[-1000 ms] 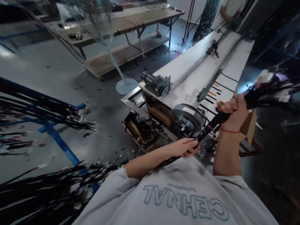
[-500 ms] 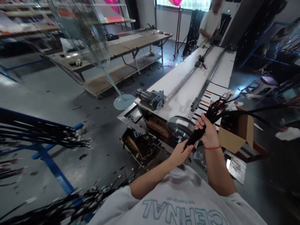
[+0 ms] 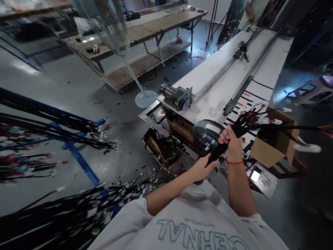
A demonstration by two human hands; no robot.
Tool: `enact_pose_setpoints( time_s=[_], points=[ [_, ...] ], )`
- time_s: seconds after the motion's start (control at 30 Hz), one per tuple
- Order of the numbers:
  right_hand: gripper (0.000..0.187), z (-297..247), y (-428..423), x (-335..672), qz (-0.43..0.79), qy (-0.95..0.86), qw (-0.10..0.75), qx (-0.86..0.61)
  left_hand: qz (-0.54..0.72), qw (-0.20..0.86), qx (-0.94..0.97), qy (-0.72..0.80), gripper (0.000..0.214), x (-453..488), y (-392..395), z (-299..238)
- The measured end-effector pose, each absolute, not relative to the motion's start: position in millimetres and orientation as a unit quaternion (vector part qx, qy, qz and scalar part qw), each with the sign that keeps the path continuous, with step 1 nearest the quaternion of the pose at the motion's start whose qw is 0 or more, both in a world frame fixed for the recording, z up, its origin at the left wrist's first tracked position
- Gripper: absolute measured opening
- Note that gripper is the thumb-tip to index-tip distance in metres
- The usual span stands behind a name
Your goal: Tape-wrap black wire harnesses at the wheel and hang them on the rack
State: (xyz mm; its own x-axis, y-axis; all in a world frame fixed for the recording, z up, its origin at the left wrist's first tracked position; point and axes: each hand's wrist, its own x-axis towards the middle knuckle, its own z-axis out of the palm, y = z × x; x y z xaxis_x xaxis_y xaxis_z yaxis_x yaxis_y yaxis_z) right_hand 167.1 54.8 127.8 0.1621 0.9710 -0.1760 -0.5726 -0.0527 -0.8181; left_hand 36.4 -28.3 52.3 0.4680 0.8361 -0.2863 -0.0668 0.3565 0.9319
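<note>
A black wire harness runs between my hands, a thick sleeved bundle with loose ends fanning out at the upper right. Those ends carry white connectors and some red wires. My left hand is closed round the lower end of the bundle. Higher up, my right hand, with a red string at the wrist, wraps round it just below the fanned wires. One long branch stretches away to the right, past an open cardboard box. A round grey wheel-like part sits just behind the bundle.
A long white workbench with metal rails and a motor runs forward. Wire bundles hang on a blue stand at left. A fan base stands on the floor. A phone lies at lower right. Another person stands at the far end.
My view has tilted down and turned left, so the bench sits higher and farther right. Both hands keep their hold on the harness, and its trailing branch has swung slightly.
</note>
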Motion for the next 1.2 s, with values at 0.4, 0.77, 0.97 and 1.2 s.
enact_pose_setpoints(
  time_s=[0.4, 0.77, 0.97, 1.2],
  points=[
    [0.036, 62.9, -21.9, 145.1, 0.868, -0.354, 0.307, -0.162, 0.329, 0.889, 0.275, 0.16, 0.091, -21.0, -19.5, -7.9],
    [0.059, -26.3, -102.5, 148.1, 0.941, -0.236, 0.169, -0.176, 0.391, 0.906, 0.078, 0.141, 0.039, -6.7, -5.6, 12.4],
    [0.06, -30.3, -126.1, 153.1, 0.883, -0.202, 0.338, -0.256, 0.477, 0.85, -0.01, 0.221, 0.039, 13.6, -40.0, 4.5],
    [0.054, -22.6, -119.1, 156.9, 0.83, -0.184, 0.414, -0.325, 0.478, 0.837, 0.041, 0.262, 0.057, 34.8, -27.0, 18.3]
  ],
)
